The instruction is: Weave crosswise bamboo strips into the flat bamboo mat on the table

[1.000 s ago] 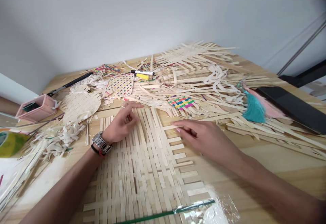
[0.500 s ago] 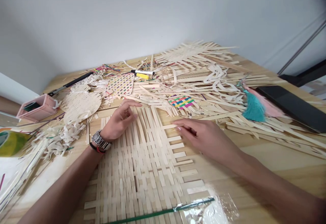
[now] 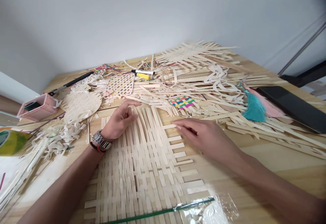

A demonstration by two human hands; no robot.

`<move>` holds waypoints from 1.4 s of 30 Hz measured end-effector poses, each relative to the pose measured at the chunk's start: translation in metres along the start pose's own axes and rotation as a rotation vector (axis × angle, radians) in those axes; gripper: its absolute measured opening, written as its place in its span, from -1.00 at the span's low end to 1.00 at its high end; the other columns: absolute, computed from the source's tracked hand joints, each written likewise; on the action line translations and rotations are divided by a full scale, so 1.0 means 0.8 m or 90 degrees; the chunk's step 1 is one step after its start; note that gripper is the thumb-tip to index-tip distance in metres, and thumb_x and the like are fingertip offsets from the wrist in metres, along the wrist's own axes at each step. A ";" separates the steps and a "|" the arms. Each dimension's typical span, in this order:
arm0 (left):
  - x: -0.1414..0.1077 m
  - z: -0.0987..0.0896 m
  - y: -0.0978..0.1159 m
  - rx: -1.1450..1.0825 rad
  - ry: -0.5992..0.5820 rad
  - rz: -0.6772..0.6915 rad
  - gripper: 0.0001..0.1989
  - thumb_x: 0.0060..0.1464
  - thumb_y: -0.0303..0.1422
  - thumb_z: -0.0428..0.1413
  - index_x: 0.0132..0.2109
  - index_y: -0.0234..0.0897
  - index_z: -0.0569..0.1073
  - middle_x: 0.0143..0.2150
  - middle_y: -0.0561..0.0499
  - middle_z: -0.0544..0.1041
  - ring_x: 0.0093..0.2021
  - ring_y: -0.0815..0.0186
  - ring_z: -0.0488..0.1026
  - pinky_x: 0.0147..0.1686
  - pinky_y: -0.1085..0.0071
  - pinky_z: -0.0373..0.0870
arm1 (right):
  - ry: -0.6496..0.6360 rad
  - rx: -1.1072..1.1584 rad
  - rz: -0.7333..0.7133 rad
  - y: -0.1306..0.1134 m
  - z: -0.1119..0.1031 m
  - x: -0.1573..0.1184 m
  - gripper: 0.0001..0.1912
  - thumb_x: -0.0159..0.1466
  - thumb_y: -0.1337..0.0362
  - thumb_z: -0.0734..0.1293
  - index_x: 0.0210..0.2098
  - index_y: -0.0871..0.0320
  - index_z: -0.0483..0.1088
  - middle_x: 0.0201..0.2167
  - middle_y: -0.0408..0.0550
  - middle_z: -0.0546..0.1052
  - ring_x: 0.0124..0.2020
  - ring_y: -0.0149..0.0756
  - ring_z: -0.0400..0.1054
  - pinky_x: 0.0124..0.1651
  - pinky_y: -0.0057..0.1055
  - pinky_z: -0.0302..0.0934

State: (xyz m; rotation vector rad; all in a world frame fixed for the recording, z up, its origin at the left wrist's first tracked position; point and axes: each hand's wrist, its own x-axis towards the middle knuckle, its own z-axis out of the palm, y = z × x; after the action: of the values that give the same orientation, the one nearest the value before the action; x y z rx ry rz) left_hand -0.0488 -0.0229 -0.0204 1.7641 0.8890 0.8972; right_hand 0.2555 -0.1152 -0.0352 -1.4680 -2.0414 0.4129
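1 strip (image 3: 168, 126) — long axis left-right

**Splashes of Color Dot a Wooden Table (image 3: 275, 156)**

A teal tassel (image 3: 254, 107) and a pink tassel (image 3: 268, 105) lie beside a flat black object (image 3: 292, 106) at right. At left, a pink basket (image 3: 38, 111) holds a dark green roll (image 3: 31, 106) near a yellow-green roll (image 3: 14, 143). A white marker (image 3: 145, 72) rests just behind a yellow piece (image 3: 143, 76), near a color-flecked woven panel (image 3: 121, 84).

Bright, diffuse light; soft shadows, glossy glare, corner blur.
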 end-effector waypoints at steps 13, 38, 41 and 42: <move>0.001 -0.001 -0.001 0.004 0.020 0.033 -0.73 0.23 -0.28 0.31 0.06 -0.12 0.57 0.11 -0.05 0.48 -0.37 0.41 0.27 -0.42 0.42 0.19 | 0.031 -0.006 0.014 -0.004 0.000 -0.001 -0.72 0.44 0.23 0.30 -0.03 -0.02 0.66 -0.07 -0.12 0.74 -0.13 -0.17 0.67 -0.08 -0.23 0.54; -0.001 0.001 -0.002 0.053 -0.024 0.070 -0.72 0.25 -0.43 0.19 0.09 -0.12 0.57 0.09 -0.11 0.40 -0.02 0.26 0.43 -0.31 0.48 0.44 | 0.008 -0.019 0.035 -0.006 -0.002 0.000 -0.71 0.42 0.24 0.30 -0.04 -0.03 0.67 -0.06 -0.13 0.74 -0.16 -0.20 0.67 -0.10 -0.27 0.52; 0.000 0.000 -0.005 0.021 -0.040 0.064 -0.74 0.27 -0.42 0.19 0.07 -0.12 0.57 0.13 -0.12 0.41 0.04 0.23 0.47 -0.21 0.43 0.51 | 0.005 -0.033 0.046 -0.008 -0.002 0.001 -0.72 0.40 0.25 0.32 -0.04 -0.01 0.68 -0.08 -0.13 0.75 -0.23 -0.23 0.65 -0.17 -0.30 0.51; -0.001 0.000 -0.006 0.004 -0.047 0.063 -0.75 0.28 -0.41 0.19 0.08 -0.11 0.57 0.15 -0.11 0.40 0.02 0.24 0.50 -0.16 0.38 0.54 | 0.005 -0.036 0.049 -0.009 -0.003 0.001 -0.72 0.40 0.26 0.32 -0.04 -0.01 0.68 -0.08 -0.13 0.75 -0.25 -0.24 0.65 -0.19 -0.31 0.50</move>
State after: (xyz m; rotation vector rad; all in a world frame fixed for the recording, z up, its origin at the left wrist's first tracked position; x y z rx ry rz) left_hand -0.0503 -0.0216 -0.0253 1.8488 0.7633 0.8865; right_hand 0.2514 -0.1171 -0.0295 -1.5831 -2.0104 0.3814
